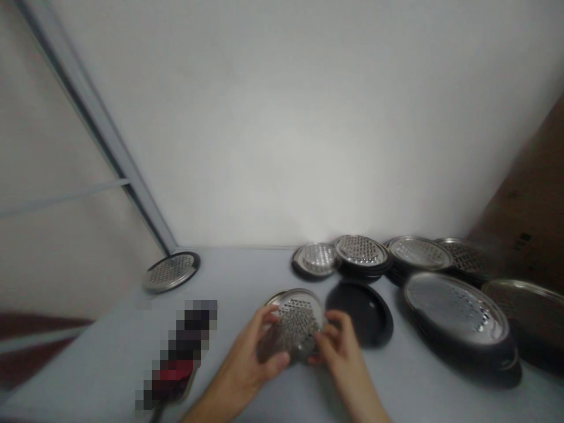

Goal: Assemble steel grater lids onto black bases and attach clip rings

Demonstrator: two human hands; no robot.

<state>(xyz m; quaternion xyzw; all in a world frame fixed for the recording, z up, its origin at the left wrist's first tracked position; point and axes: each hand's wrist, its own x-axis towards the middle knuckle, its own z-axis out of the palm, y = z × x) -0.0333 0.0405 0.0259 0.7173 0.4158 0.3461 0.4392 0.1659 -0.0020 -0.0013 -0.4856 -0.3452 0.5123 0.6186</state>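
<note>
Between my hands is a round metal grater plate [299, 320] with raised holes, tilted up from the table. A second rim shows behind its upper left edge; I cannot tell whether it is another plate. My left hand [253, 352] grips the left side, thumb at the lower edge and fingers around the rim. On the opposite side, my right hand [337, 343] has curled fingers closed on the right edge. Just beyond my right hand lies a round black dish [363, 314], partly covered by that hand.
Along the wall stand stacks of round graters with black bases, such as this grater stack [361, 251]. Larger ones, including this big grater [458, 308], lie at the right. A single grater [171, 271] rests at the far left. Nearer is a pixelated object [185, 346]. Brown cardboard [529, 194] borders the right.
</note>
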